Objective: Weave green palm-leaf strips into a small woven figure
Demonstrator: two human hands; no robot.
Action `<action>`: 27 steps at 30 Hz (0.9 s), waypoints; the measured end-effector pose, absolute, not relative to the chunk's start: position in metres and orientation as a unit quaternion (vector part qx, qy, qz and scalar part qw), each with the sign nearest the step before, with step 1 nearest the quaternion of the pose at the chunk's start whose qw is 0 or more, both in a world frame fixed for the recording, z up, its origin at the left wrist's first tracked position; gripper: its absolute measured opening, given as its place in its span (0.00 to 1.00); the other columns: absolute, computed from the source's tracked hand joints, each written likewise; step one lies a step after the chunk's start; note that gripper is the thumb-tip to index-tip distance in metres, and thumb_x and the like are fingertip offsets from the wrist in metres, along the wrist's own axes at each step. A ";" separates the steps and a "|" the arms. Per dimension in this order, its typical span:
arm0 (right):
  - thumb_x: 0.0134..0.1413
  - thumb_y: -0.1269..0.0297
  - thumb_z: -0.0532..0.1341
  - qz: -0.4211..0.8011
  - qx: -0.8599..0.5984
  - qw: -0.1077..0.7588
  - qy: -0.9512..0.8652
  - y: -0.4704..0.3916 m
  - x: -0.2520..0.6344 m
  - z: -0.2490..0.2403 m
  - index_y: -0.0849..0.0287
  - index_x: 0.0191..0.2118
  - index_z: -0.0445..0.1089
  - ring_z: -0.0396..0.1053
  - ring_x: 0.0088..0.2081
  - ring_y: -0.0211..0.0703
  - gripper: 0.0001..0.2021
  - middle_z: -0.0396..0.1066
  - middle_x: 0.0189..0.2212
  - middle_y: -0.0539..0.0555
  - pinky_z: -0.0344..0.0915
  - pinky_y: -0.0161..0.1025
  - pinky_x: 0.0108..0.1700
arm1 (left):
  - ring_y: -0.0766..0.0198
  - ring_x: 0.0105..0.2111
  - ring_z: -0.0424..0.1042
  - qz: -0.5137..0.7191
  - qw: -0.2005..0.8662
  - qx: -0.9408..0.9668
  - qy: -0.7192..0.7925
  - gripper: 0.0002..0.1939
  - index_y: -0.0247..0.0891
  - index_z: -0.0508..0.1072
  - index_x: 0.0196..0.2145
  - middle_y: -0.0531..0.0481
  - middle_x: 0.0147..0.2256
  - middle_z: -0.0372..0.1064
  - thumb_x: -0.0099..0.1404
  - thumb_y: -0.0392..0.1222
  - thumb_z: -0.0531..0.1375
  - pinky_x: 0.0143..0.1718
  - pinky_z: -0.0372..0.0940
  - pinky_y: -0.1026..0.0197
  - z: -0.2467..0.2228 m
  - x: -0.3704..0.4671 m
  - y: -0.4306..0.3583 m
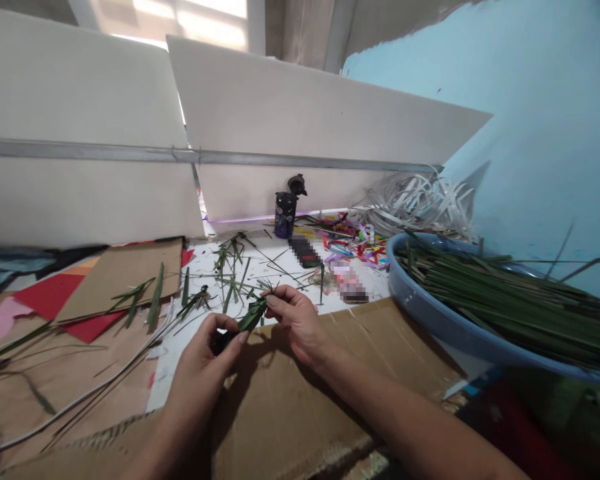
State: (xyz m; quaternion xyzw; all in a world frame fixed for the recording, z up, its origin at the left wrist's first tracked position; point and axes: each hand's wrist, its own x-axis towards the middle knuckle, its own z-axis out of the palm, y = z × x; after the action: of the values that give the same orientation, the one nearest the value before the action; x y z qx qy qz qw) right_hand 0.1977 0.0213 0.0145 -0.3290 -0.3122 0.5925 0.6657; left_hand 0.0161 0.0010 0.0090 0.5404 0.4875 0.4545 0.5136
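A small folded piece of green leaf (pixel 253 315) is held up between my two hands, above a sheet of brown cardboard (pixel 290 400). My left hand (pixel 213 357) pinches its lower left end between thumb and fingers. At the upper right end, the fingertips of my right hand (pixel 295 317) are closed on it, with thin leaf tips sticking out above them. Just behind my hands, cut leaf strips and folded leaf bits (pixel 233 257) lie scattered on a white surface. Another dark green leaf piece (pixel 196 300) rests to the left of them.
A blue basin (pixel 400 273) full of long green leaves (pixel 500 293) stands at right. Behind are a dark cup (pixel 285 215) with a raised lid, colourful paper scraps (pixel 360 243) and coiled white strips (pixel 420 200). Cardboard (pixel 125 273) and red paper (pixel 55 297) lie left; white panels (pixel 300 113) stand behind.
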 end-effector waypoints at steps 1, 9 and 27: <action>0.37 0.61 0.81 0.593 -0.329 0.666 -0.312 0.021 0.198 0.015 0.56 0.30 0.78 0.65 0.31 0.38 0.15 0.75 0.31 0.48 0.65 0.40 0.40 | 0.62 0.25 0.65 0.454 0.510 0.544 0.488 0.18 0.43 0.73 0.36 0.55 0.26 0.66 0.59 0.56 0.72 0.27 0.60 0.63 0.008 0.016 0.001; 0.36 0.60 0.82 0.595 -0.326 0.666 -0.310 0.021 0.197 0.014 0.56 0.30 0.79 0.66 0.32 0.38 0.16 0.76 0.31 0.49 0.64 0.39 0.40 | 0.64 0.26 0.63 0.457 0.503 0.548 0.487 0.19 0.42 0.73 0.36 0.55 0.26 0.65 0.61 0.58 0.71 0.27 0.58 0.65 0.005 0.016 0.001; 0.38 0.59 0.81 0.586 -0.331 0.665 -0.323 0.022 0.198 0.013 0.56 0.31 0.79 0.66 0.32 0.39 0.15 0.75 0.31 0.49 0.64 0.40 0.39 | 0.64 0.26 0.64 0.453 0.513 0.546 0.483 0.19 0.43 0.72 0.37 0.55 0.26 0.65 0.61 0.59 0.71 0.26 0.59 0.64 0.002 0.015 0.002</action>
State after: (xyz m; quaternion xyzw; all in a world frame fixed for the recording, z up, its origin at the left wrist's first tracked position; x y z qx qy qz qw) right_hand 0.1978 0.0221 0.0129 -0.3312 -0.3227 0.5863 0.6652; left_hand 0.0154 0.0021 0.0019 0.5464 0.4833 0.4528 0.5127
